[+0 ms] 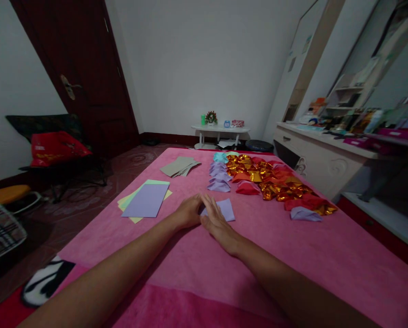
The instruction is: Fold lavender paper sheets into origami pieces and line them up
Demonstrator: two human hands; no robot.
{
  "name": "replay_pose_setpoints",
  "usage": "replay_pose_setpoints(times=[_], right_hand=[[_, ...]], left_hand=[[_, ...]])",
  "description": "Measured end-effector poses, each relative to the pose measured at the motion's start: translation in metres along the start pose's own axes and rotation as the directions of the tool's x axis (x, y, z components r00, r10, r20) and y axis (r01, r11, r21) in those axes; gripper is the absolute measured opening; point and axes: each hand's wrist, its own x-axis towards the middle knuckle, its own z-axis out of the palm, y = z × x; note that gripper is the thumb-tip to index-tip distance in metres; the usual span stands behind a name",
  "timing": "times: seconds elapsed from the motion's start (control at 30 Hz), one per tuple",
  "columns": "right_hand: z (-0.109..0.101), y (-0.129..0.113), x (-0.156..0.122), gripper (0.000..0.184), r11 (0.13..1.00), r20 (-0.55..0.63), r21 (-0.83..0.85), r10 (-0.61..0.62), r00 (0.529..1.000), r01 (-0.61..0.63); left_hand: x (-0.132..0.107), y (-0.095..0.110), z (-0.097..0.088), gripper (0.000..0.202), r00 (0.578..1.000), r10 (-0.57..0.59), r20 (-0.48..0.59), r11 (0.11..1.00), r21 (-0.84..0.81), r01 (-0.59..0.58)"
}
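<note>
my two hands meet over a lilac sheet [227, 209] that lies on the pink cloth [258, 259] in front of me, its right part showing beyond my fingers. my left hand [191, 211] is curled at the sheet's left side; my right hand [218, 224] reaches across it, fingers narrow together and nearly straight, their tips up against the left. i cannot tell whether either hand pinches the paper or only presses on it. to the left, a stack of sheets [147, 199] lies skewed, lilac on top with green and yellow edges poking out. beyond that, grey sheets [179, 166] are fanned. ahead and to the right stand lilac folded pieces [219, 186] in a row, just beside a crowd of red and shiny gold folded pieces [271, 190].
</note>
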Motion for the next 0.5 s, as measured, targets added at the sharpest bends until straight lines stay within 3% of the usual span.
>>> replay_pose_setpoints(times=[0.1,0.23,0.37,0.5], right_hand=[[-0.013,0.008,-0.007,0.069,0.993,0.009,-0.114,0.027,1.0,-0.025],[-0.027,0.021,-0.002,0.064,0.932,-0.09,-0.327,0.131,0.987,-0.154],[-0.037,0.032,0.012,0.053,0.893,-0.277,-0.412,0.068,0.958,-0.182],[-0.042,0.04,0.026,0.034,0.894,-0.348,-0.411,0.025,0.937,-0.177]], left_hand=[[-0.001,-0.002,-0.001,0.042,0.998,0.058,0.016,0.998,0.023,-0.058],[0.0,-0.003,-0.004,0.052,0.994,0.101,0.051,0.992,0.076,-0.105],[0.008,-0.001,-0.008,0.057,0.994,0.048,0.095,0.992,0.108,-0.058],[0.024,0.003,-0.004,0.04,0.997,-0.027,0.07,0.986,0.165,0.015]])
